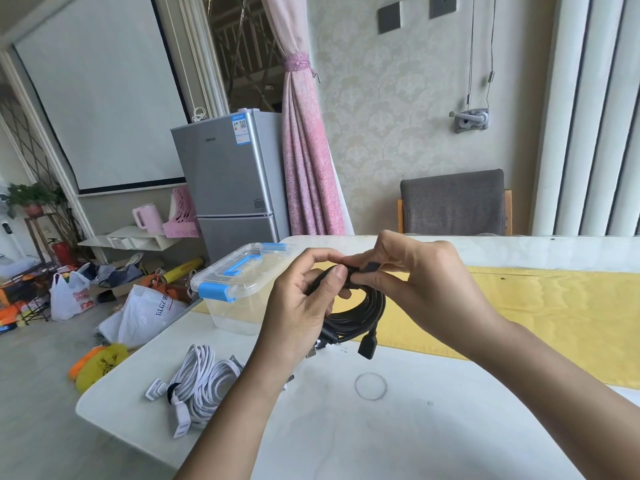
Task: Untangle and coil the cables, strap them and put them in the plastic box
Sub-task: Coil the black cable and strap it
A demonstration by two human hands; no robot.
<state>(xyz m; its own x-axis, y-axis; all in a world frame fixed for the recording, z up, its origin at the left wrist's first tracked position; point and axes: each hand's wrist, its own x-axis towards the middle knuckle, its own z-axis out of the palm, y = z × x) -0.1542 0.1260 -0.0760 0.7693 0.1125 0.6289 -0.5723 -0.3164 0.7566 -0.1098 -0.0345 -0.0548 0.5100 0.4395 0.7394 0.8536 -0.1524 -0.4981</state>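
Observation:
A coiled black cable hangs in the air above the white table, its plug ends dangling at the bottom. My left hand grips the left side of the coil. My right hand pinches a dark strap at the top of the coil, fingertips of both hands nearly touching. A white cable, coiled and bound with a dark strap, lies on the table at the left. The clear plastic box with blue latches and a blue handle stands behind it, lid on.
A yellow cloth runs across the table's far half. A grey chair stands behind the table. A silver fridge and bags on the floor lie left, beyond the table's edge.

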